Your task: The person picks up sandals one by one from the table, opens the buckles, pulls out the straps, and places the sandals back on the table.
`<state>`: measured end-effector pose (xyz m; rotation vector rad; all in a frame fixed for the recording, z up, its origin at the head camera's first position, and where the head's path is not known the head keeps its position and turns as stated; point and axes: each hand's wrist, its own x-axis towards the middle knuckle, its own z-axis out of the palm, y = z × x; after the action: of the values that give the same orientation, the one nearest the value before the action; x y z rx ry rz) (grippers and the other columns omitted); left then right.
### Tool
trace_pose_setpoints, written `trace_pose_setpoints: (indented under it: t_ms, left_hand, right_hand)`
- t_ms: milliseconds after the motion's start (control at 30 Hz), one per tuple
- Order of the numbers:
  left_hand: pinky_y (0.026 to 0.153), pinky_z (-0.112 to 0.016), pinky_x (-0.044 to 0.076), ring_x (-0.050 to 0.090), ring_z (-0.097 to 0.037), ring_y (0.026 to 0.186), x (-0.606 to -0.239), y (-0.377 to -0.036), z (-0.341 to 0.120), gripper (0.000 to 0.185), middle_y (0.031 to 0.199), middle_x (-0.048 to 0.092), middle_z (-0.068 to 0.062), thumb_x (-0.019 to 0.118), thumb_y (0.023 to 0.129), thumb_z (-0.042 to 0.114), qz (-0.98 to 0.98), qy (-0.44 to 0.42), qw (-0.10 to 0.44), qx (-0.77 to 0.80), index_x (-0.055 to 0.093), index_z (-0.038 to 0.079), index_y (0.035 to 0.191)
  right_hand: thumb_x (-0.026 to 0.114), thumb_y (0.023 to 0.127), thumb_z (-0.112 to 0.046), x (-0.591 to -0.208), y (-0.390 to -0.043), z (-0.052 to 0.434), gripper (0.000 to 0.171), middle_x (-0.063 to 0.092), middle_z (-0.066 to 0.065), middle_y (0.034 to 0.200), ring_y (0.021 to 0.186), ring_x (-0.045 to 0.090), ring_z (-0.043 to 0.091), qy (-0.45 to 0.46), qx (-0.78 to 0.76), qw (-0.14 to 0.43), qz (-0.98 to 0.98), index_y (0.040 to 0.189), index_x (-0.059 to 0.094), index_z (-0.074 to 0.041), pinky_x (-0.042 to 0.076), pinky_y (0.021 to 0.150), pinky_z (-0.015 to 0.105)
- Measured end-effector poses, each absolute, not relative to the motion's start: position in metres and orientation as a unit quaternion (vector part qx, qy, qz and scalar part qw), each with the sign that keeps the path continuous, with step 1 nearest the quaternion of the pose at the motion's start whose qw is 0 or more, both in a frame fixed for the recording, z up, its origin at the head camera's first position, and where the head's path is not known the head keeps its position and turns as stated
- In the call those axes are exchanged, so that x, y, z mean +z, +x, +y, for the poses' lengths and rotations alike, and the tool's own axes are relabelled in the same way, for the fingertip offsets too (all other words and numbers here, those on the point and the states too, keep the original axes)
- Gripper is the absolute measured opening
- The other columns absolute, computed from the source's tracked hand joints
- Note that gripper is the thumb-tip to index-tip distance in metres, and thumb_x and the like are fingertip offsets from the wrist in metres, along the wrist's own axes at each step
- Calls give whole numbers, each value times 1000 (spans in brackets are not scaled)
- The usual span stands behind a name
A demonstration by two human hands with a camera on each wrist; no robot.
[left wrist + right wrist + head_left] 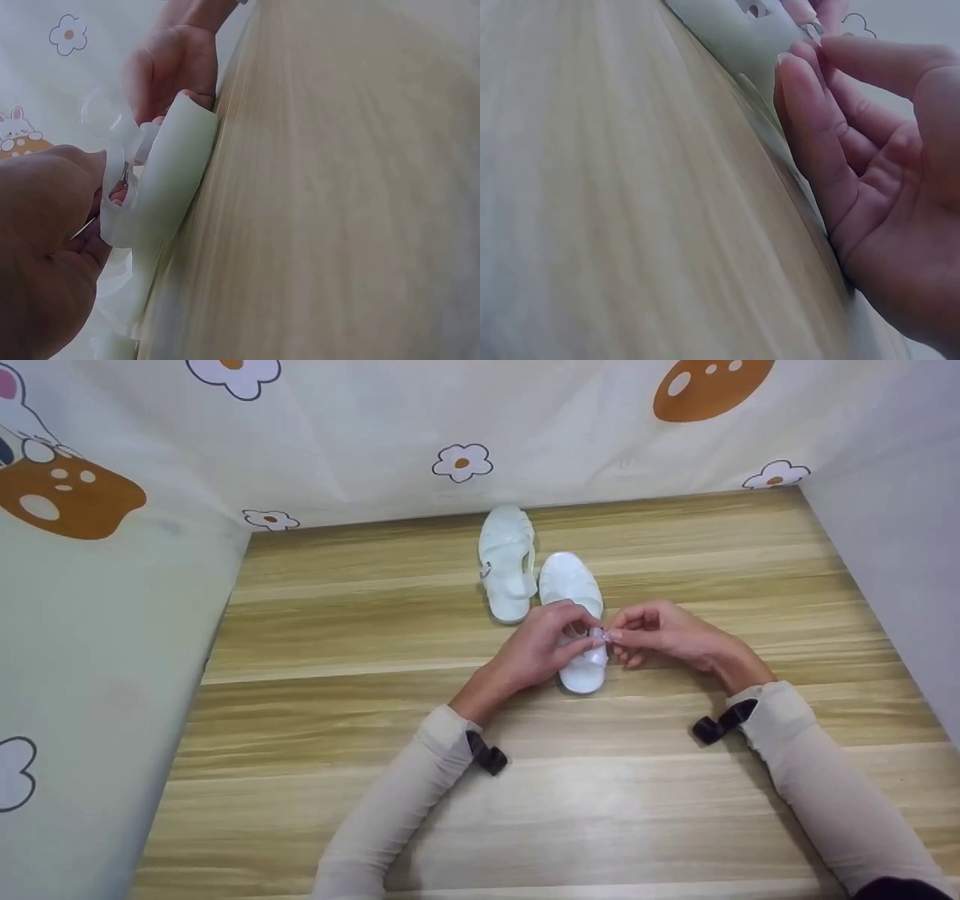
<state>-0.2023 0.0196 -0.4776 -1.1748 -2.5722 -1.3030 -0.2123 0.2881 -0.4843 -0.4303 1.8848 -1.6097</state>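
Left hand (541, 645) pinches strap (597, 634) of sandal (570, 581) beneath it; right hand (671, 636) pinches strap's end, seemingly at buckle (813, 30); second sandal (504, 529) ahead of left hand.

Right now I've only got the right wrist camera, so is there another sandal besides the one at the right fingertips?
Observer: Yes, a second sandal sits to the left of the handled sandal, nearer the patterned backdrop.
Operator: Which way does the handled sandal point?
Observer: Its toe end faces that backdrop.
Operator: And how does the left hand come in?
Observer: It reaches across the sandal from the left, pinching the strap near the sandal's right edge.
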Motion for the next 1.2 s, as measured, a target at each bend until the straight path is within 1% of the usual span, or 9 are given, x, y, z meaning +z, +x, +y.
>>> trace_pose_setpoints:
  t_ms: [200, 467, 667, 800, 1000, 1200]
  left_hand:
    - [89, -24, 59, 74, -17, 98, -477, -202, 20, 19, 108, 78, -7, 80, 100, 20, -823, -365, 12, -435, 78, 6, 113]
    - [90, -23, 58, 73, -17, 100, -476, -201, 20, 19, 110, 78, -8, 80, 100, 19, -823, -357, 2, -443, 78, 6, 114]
    - [90, -23, 58, 73, -17, 100, -476, -201, 20, 19, 110, 78, -8, 80, 100, 19, -822, -356, 0, -444, 78, 6, 114]
    - [90, -25, 59, 73, -18, 100, -476, -201, 22, 19, 110, 78, -8, 80, 100, 19, -821, -361, 3, -443, 78, 6, 114]
    - [90, -23, 58, 73, -17, 100, -475, -201, 23, 21, 111, 79, -7, 80, 100, 21, -826, -355, 5, -438, 78, 6, 115]
    - [88, -20, 58, 73, -12, 97, -476, -202, 22, 19, 108, 80, -5, 80, 101, 23, -821, -359, -4, -445, 78, 8, 112]
  right_hand:
    - [71, 106, -18, -488, -213, 287, 27, 74, 8, 95, 84, 73, 16, -168, -612, 305, 710, 114, 68, 7, 67, 76, 31]
    - [71, 106, -16, -489, -213, 284, 23, 74, 7, 102, 91, 72, 15, -181, -616, 285, 711, 114, 68, 5, 66, 82, 30]
    - [71, 105, -14, -490, -212, 283, 21, 75, 7, 102, 88, 71, 15, -187, -620, 272, 712, 113, 69, 5, 65, 79, 29]
    - [71, 105, -14, -490, -211, 283, 21, 74, 6, 99, 84, 69, 14, -191, -620, 262, 715, 112, 68, 6, 63, 77, 27]
    - [70, 105, -12, -491, -211, 283, 21, 73, 5, 96, 83, 68, 13, -198, -621, 254, 714, 110, 68, 8, 61, 76, 25]
    - [71, 106, -20, -490, -211, 281, 22, 74, 4, 92, 81, 70, 13, -173, -615, 263, 723, 105, 69, 2, 63, 73, 25]
